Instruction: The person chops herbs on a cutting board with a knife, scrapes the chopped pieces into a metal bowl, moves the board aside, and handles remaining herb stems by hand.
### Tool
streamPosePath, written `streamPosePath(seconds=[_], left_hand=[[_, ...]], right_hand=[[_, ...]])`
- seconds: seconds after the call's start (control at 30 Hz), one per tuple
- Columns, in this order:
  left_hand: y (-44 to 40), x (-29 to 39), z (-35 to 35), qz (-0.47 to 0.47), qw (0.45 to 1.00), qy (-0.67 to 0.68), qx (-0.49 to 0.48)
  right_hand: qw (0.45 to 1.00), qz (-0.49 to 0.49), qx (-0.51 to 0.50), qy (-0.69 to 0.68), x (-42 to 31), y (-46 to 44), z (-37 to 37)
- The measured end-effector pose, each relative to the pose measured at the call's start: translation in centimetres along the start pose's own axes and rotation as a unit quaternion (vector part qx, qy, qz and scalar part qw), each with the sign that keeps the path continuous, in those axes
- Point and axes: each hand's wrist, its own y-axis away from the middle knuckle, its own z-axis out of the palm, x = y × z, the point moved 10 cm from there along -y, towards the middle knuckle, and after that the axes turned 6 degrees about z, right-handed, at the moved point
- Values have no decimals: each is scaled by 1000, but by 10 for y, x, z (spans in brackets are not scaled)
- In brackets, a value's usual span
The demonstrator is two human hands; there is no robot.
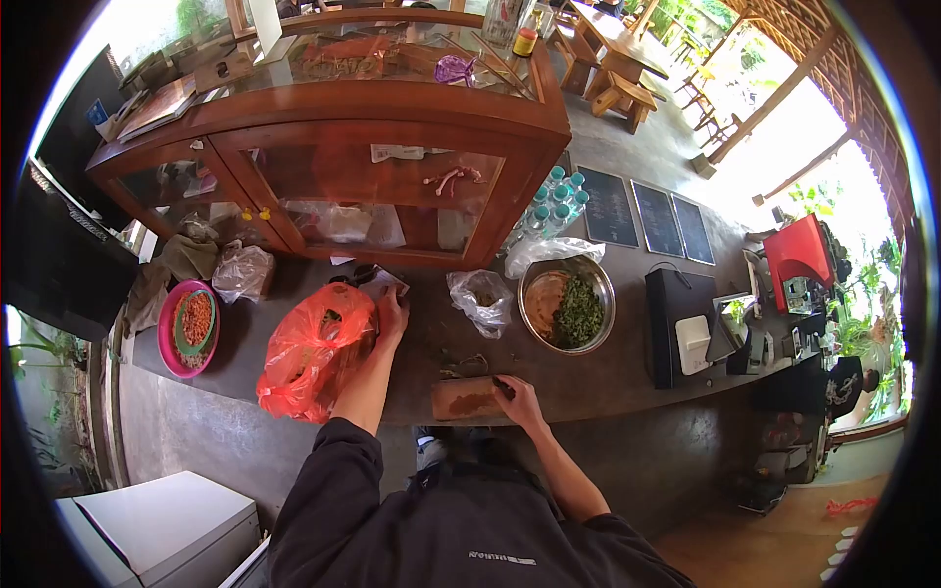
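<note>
My left hand (393, 316) is at the right side of a red plastic bag (312, 355), its fingers stretched out and partly hidden from me. Whether it touches the bag I cannot tell. Just beyond the fingers lies a small dark item (365, 275). My right hand (519, 400) rests at the right end of a wooden cutting board (461, 400), fingers closed around something small and dark that I cannot make out. Greenish scraps (465, 366) lie behind the board. Farther back are a clear plastic bag (480, 302) and a metal bowl (600, 331) holding chopped greens (578, 312) and an orange-brown food.
A pink basin (169, 355) with a green dish of orange bits stands at the left. A wooden glass cabinet (343, 186) rises behind the counter (431, 323). Bottles with teal caps (559, 201), dark boards (608, 208) and a black box (671, 328) are on the right.
</note>
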Motion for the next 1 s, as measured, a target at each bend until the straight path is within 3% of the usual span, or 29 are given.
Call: streamPosePath(seconds=[0.2,0.27,0.3,0.37,0.4,0.47,0.6,0.67,0.77,0.87,1.0], left_hand=[[24,4,17,-10,987,127,-97],[39,42,27,36,951,168,-257],[43,45,24,36,950,168,-260],[53,68,22,126,934,145,-301],[55,70,21,127,933,146,-304],[42,66,-3,113,978,50,-170],[40,44,7,66,985,-81,-135],[54,62,26,156,958,-80,-227],[82,79,40,173,933,-39,-314],[115,89,48,207,918,56,-334],[117,107,39,140,897,125,-400]], right_hand=[[1000,22,-8,-6,4,7,-3],[1000,24,-9,-12,9,7,-3],[1000,19,0,-14,12,7,-4],[1000,17,9,-18,19,9,-3],[1000,14,13,-19,19,8,-4],[999,13,20,-20,21,6,-6],[998,50,15,-22,25,5,-6],[998,60,21,-24,28,7,-9],[998,30,53,-23,27,14,-20],[997,24,70,-4,33,29,-33],[995,41,88,25,47,55,-51]])
